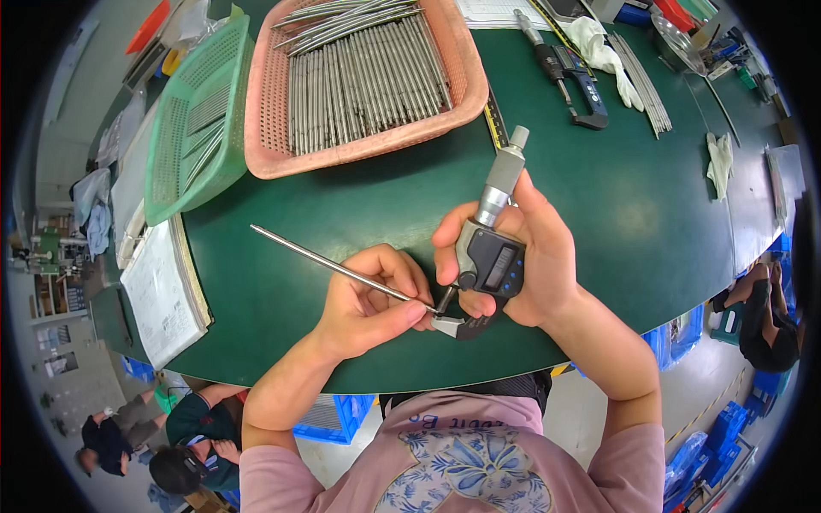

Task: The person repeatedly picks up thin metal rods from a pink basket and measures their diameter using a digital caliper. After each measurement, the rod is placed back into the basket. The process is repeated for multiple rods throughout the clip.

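Between the thumb and fingers of my left hand (368,303) is a thin metal rod (312,256), slanting up to the left over the green table. The rod's lower right end sits at the measuring gap of a digital micrometer (491,248); whether both jaws touch it I cannot tell. My right hand (540,256) is wrapped round the micrometer's frame, its small screen and blue buttons facing up and its grey thimble pointing away from me. Beyond my hands stands a pink perforated basket (368,145), holding many similar metal rods (368,85).
A green basket (201,192) with some rods stands at the left, beside an open paper folder (167,291). At the back right lie a second micrometer (569,77), white gloves (599,56), loose rods (643,85) and another glove (718,165). Other people sit beyond the table's edges.
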A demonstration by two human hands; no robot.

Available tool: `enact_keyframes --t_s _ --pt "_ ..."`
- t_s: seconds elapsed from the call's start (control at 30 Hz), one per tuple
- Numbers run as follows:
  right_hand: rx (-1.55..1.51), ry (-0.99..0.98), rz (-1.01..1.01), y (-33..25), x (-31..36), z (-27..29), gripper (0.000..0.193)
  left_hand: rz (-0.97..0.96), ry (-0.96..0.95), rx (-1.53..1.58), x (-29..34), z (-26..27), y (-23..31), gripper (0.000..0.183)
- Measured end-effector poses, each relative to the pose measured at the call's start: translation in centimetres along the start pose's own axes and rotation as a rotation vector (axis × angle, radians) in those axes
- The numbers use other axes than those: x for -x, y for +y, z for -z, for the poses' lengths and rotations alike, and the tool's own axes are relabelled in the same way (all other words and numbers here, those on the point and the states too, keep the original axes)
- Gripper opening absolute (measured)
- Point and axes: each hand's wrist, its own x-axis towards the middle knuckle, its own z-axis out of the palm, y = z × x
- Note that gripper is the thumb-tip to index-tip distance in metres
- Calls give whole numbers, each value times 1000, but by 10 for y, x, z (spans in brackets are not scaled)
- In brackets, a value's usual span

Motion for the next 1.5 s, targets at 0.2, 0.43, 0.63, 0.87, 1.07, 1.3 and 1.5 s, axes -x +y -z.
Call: enact_keyframes --t_s 0.2,0.43,0.63,0.87,1.07,1.3,1.5 --pt "-19 -3 -2 -1 1 -2 77 -2 -6 9 2 2 -2 16" --pt "0 11 0 -2 1 -2 77 -14 -21 11 1 2 -2 16" --pt "-7 11 -9 -3 1 -1 77 -5 -16 2 1 2 -3 16" --pt "10 23 -5 -5 1 -2 78 -31 -6 -34 0 1 -1 16" --pt "-26 -1 -33 -3 0 1 76 -39 -27 -57 1 1 0 15" --pt "-47 14 -43 -4 0 1 75 -43 -21 -57 1 -1 0 15" --pt "-48 26 -34 -3 0 0 75 -35 -21 -54 1 -1 -1 15"
